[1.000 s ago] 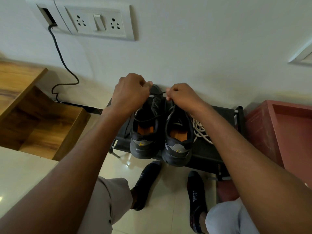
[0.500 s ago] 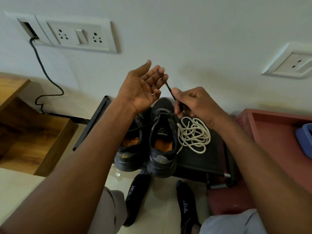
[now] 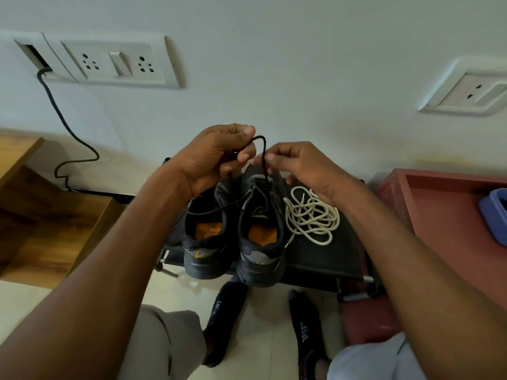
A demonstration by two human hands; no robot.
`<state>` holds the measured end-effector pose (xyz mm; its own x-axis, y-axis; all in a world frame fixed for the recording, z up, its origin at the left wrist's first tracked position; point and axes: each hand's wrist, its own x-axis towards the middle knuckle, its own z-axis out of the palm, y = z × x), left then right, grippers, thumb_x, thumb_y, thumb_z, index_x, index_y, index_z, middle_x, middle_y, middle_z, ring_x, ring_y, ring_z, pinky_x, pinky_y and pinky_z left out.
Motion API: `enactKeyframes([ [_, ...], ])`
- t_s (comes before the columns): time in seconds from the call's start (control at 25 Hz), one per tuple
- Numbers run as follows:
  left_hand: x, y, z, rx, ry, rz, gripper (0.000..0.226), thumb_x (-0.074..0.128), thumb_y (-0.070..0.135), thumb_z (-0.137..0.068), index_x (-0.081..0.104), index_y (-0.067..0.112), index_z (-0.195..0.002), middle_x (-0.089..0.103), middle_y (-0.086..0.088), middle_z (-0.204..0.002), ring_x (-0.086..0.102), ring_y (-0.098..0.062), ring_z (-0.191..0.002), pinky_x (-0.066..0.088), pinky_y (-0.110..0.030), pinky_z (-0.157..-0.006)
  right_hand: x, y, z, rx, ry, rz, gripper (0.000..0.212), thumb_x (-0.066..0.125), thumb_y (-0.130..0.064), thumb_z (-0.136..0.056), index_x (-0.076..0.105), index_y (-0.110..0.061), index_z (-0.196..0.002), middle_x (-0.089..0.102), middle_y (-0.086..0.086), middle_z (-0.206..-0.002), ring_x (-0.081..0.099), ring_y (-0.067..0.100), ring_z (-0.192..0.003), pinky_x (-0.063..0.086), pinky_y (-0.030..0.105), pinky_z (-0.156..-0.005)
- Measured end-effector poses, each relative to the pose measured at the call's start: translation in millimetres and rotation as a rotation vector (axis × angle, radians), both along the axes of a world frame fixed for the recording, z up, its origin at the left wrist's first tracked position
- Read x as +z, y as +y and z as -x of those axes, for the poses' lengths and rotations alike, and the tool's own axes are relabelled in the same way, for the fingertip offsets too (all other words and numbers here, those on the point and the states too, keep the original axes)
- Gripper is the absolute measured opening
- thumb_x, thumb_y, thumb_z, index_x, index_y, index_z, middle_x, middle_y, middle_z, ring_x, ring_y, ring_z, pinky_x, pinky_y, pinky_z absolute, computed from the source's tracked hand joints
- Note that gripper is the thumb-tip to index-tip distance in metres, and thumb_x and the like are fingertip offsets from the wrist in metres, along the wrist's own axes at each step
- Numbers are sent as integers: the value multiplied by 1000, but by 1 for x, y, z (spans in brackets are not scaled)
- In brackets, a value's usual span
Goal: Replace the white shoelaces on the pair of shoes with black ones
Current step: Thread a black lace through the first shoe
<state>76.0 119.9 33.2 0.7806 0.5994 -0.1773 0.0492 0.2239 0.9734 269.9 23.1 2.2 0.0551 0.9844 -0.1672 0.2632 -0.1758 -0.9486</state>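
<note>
Two dark shoes with orange insoles stand heel-toward-me on a low black stool (image 3: pixel 329 259): the left shoe (image 3: pixel 204 242) and the right shoe (image 3: pixel 260 242). A black lace (image 3: pixel 262 149) rises from the right shoe's eyelets in a loop. My left hand (image 3: pixel 216 157) pinches one side of that loop between thumb and fingers. My right hand (image 3: pixel 299 165) pinches the other side just above the shoe's tongue. The removed white laces (image 3: pixel 311 215) lie in a loose heap on the stool, right of the shoes.
A wooden step unit (image 3: pixel 49 220) stands at the left. A red bin (image 3: pixel 450 215) holding a blue item (image 3: pixel 496 215) is at the right. A black cable (image 3: pixel 71 138) hangs from the wall sockets (image 3: pixel 109 61). My socked feet (image 3: pixel 304 335) rest on the tiled floor below.
My left hand, open with spread fingers half a second ago, has closed on the black lace. Both hands now hold a raised loop above the right shoe. The view shifted slightly.
</note>
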Motion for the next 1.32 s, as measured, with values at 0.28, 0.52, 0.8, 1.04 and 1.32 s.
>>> enactKeyframes([
  [0.28, -16, 19, 30, 210, 650, -677, 11, 65, 25, -101, 62, 18, -94, 71, -1, -61, 56, -12, -49, 47, -33, -57, 1, 4, -10, -250, 301, -106, 13, 62, -16, -104, 74, -13, -107, 72, 4, -79, 59, 15, -68, 46, 31, -69],
  [0.52, -17, 6, 20, 99, 606, -861, 28, 73, 29, -96, 69, 27, -125, 74, 7, -118, 67, -16, -107, 54, -41, -96, -1, 5, 6, -112, 29, -120, 19, 53, -11, -107, 72, -9, -110, 77, 7, -84, 60, 18, -68, 43, 27, -58],
  [0.8, -21, -3, -3, 83, 326, -306, 22, 70, 27, -100, 75, 7, -105, 68, -5, -66, 64, -20, -63, 49, -26, -56, 1, 6, 4, -235, 151, -132, 5, 57, -18, -105, 60, -15, -104, 71, 8, -77, 56, 18, -62, 43, 31, -58],
  [1.04, -34, -6, -5, 240, 449, -310, 17, 76, 29, -95, 82, 13, -92, 58, 14, -49, 48, 0, -42, 40, -16, -49, -12, 5, 2, -197, -247, 160, 28, 63, -45, -102, 67, -17, -105, 77, 1, -84, 69, 15, -69, 50, 33, -62],
  [1.32, -53, -20, -12, 234, 648, -631, 8, 80, 32, -88, 83, 25, -85, 77, 9, -79, 72, -6, -76, 61, -30, -71, -18, -1, 0, -50, -286, 404, 21, 88, -18, -83, 76, -9, -99, 79, 10, -97, 79, 21, -76, 66, 37, -78],
])
